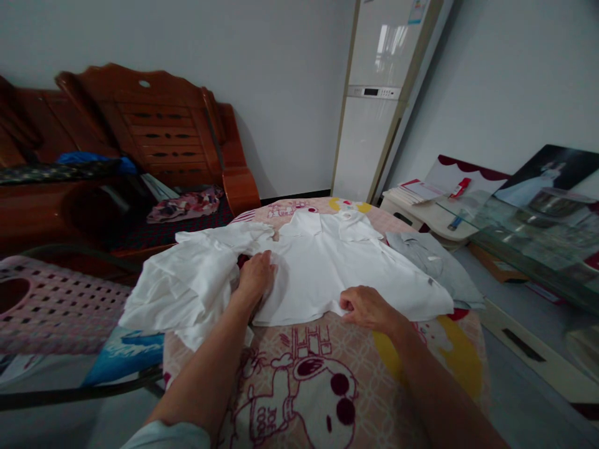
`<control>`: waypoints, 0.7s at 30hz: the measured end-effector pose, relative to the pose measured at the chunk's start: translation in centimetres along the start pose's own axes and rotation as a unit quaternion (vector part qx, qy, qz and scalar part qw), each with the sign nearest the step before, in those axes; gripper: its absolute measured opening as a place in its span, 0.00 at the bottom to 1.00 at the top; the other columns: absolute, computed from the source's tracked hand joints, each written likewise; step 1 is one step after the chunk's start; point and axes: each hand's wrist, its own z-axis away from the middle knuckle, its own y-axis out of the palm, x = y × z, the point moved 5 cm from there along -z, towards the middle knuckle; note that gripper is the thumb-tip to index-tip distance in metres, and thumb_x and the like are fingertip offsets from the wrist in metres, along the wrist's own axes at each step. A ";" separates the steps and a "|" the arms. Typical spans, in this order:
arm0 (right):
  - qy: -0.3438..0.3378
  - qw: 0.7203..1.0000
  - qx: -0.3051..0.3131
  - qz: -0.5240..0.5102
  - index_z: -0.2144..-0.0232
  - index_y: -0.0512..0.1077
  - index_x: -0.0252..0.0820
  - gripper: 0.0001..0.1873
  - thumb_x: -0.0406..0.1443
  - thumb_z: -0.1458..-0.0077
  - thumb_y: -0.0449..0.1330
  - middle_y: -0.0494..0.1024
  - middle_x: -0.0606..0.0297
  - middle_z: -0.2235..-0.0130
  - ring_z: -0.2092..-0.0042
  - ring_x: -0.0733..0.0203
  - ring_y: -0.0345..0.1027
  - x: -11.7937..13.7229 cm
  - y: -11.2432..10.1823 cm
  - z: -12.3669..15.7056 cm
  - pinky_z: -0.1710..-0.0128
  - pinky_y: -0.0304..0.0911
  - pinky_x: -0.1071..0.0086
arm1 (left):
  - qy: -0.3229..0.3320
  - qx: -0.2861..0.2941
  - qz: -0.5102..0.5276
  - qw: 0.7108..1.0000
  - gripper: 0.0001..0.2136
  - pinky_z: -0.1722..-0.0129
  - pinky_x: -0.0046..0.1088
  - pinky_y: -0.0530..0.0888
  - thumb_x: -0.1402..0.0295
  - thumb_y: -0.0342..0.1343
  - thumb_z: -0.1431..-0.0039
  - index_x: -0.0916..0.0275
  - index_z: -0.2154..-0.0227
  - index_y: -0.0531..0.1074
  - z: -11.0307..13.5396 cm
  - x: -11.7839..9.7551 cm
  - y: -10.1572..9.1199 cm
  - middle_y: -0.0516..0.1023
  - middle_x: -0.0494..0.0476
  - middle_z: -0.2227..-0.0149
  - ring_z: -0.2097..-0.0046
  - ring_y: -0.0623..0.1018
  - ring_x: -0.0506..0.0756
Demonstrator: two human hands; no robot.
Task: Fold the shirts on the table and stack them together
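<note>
A white collared shirt (pixel 322 268) lies spread on a round table under a patterned cloth (pixel 369 399). My left hand (pixel 257 271) is closed at the shirt's left side, its fingers curled on the fabric there. At the near hem, my right hand (pixel 367 307) pinches the shirt's edge between thumb and fingers. A crumpled heap of white clothing (pixel 191 280) lies to the left, beside my left hand. On the far right of the table, a grey folded garment (pixel 435 265) sits partly behind the shirt.
A carved wooden armchair (pixel 163 137) stands at the back left, with a pink woven chair (pixel 60 305) nearer. A tall white air conditioner (pixel 374 125) fills the corner. At the right, a glass-topped stand (pixel 528 249) reaches close to the table.
</note>
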 end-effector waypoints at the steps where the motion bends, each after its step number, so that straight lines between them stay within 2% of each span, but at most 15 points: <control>1: -0.018 0.999 0.000 0.041 0.69 0.73 0.41 0.06 0.34 0.52 0.65 0.77 0.64 0.67 0.65 0.61 0.67 0.3 0.4 0.1 0.65 0.55 0.70 | -0.002 0.009 -0.003 1.000 0.22 0.52 0.37 0.71 0.67 0.47 0.36 0.69 0.41 0.63 0.0 0.1 0.1 0.76 0.70 0.50 0.49 0.76 0.64; 4: -0.056 0.991 -0.004 0.120 0.63 0.71 0.40 0.08 0.32 0.48 0.61 0.75 0.60 0.62 0.60 0.57 0.66 1.0 1.3 0.3 0.60 0.56 0.68 | 0.010 0.046 -0.010 0.999 0.26 0.52 0.38 0.71 0.66 0.49 0.37 0.67 0.37 0.57 -0.2 0.1 0.5 0.77 0.70 0.51 0.48 0.76 0.65; 7: -0.055 0.985 0.002 0.166 0.60 0.70 0.39 0.11 0.27 0.47 0.56 0.75 0.56 0.59 0.58 0.54 0.66 1.4 1.7 0.2 0.60 0.57 0.66 | 0.012 0.063 -0.016 0.998 0.29 0.52 0.38 0.71 0.64 0.51 0.38 0.65 0.35 0.55 -0.2 -0.1 0.7 0.77 0.70 0.50 0.48 0.76 0.66; 11: -0.055 0.982 -0.002 0.179 0.59 0.70 0.38 0.15 0.24 0.49 0.52 0.75 0.54 0.60 0.58 0.53 0.66 1.8 1.6 0.3 0.60 0.58 0.65 | 0.011 0.069 -0.007 0.998 0.25 0.53 0.38 0.72 0.62 0.52 0.39 0.67 0.41 0.62 -0.1 0.0 0.6 0.78 0.71 0.52 0.49 0.77 0.67; 16: -0.063 0.988 -0.038 0.137 0.63 0.70 0.40 0.16 0.23 0.53 0.52 0.76 0.57 0.63 0.60 0.56 0.66 1.1 1.7 -0.1 0.60 0.58 0.67 | 0.023 0.080 0.010 0.996 0.19 0.55 0.35 0.72 0.64 0.57 0.44 0.70 0.52 0.70 -0.2 0.2 0.5 0.79 0.71 0.55 0.52 0.78 0.65; 18: -0.026 0.994 -0.062 0.084 0.66 0.71 0.40 0.14 0.24 0.55 0.52 0.76 0.60 0.65 0.62 0.58 0.67 0.1 1.5 -0.7 0.61 0.58 0.68 | 0.024 0.079 0.030 0.996 0.14 0.56 0.33 0.72 0.65 0.57 0.45 0.66 0.57 0.73 -0.3 0.2 0.6 0.80 0.67 0.57 0.53 0.79 0.63; 21: 0.048 0.995 -0.072 -0.055 0.72 0.72 0.40 0.09 0.26 0.55 0.53 0.76 0.64 0.71 0.67 0.62 0.67 -2.0 0.9 -1.4 0.66 0.57 0.72 | 0.015 0.056 0.069 0.996 0.10 0.57 0.30 0.71 0.66 0.54 0.43 0.64 0.62 0.74 -0.8 0.2 0.5 0.80 0.63 0.58 0.54 0.79 0.60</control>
